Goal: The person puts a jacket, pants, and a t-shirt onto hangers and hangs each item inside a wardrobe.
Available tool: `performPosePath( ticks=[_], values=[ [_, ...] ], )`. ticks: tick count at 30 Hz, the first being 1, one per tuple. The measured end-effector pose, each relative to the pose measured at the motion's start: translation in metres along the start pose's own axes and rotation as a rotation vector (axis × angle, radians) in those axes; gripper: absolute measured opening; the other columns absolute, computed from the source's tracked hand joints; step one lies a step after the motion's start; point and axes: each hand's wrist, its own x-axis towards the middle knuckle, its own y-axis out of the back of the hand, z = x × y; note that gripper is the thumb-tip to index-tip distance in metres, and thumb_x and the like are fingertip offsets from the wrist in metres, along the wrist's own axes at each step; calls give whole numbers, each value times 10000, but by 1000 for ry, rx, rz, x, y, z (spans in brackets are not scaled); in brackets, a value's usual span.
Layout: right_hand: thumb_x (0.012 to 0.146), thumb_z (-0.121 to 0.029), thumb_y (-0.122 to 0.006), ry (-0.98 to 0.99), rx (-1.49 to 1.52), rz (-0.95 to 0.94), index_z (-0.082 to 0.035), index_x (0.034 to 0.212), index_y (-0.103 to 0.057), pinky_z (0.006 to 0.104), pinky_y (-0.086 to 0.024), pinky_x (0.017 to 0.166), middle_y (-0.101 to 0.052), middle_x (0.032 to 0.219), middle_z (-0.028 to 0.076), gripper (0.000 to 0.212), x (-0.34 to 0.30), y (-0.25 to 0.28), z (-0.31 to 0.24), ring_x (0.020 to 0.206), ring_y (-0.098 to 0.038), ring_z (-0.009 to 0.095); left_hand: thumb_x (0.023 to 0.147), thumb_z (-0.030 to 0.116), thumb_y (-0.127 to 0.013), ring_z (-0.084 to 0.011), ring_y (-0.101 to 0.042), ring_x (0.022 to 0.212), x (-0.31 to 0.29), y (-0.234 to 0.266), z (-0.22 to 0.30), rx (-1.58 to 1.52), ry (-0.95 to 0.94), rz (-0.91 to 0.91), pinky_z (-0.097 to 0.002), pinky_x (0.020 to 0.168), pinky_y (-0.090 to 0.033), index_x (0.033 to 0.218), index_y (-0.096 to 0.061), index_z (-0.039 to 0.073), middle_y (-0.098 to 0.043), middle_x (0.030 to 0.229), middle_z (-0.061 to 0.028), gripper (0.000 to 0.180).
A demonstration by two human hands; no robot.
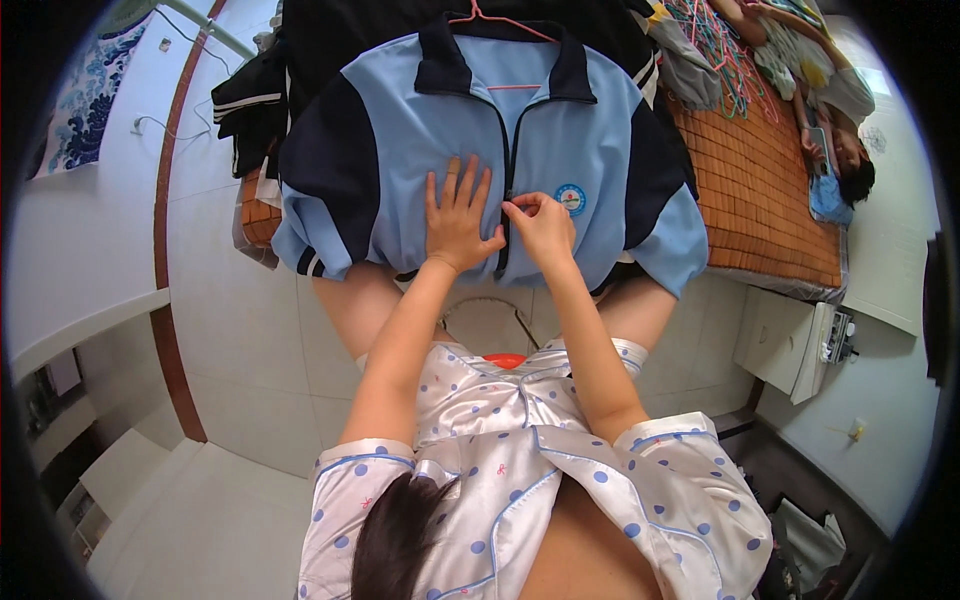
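Indoors, my left hand lies flat and spread on a blue jacket | my right hand pinches its zip | jacket over black clothes before me | brown mat rightward, heaped hangers, person holding phone | pale tiles below

The right hand hides the zipper pull. At twelve o'clock, the edge crops a black garment.
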Motion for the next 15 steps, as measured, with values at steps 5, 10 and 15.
performPosePath(
  ticks=[5,10,15],
  values=[
    [720,-330,-676,-33,41,-27,-73,825,-671,338,-470,615,-639,677,48,277,1,-1,-3,677,-628,234,631,405,-629,-293,-256,1314,-2,-6,-1,-62,-7,90,-533,1065,-111,1305,-414,104,-307,1417,-90,769],
    [734,-309,-642,29,-12,-80,-68,805,-669,342,-473,617,-646,670,79,252,9,1,-2,679,-629,250,627,405,-648,-295,-277,1305,-2,-8,0,-72,-4,126,-532,1059,-132,1302,-428,170,-314,1415,-90,748],
    [760,-300,-589,74,-131,-141,-44,744,-665,351,-473,609,-645,674,101,267,13,1,-1,673,-627,269,637,420,-627,-286,-310,1290,-4,-11,0,-27,-20,184,-517,1058,-147,1279,-457,261,-323,1410,-92,683]
  ],
)
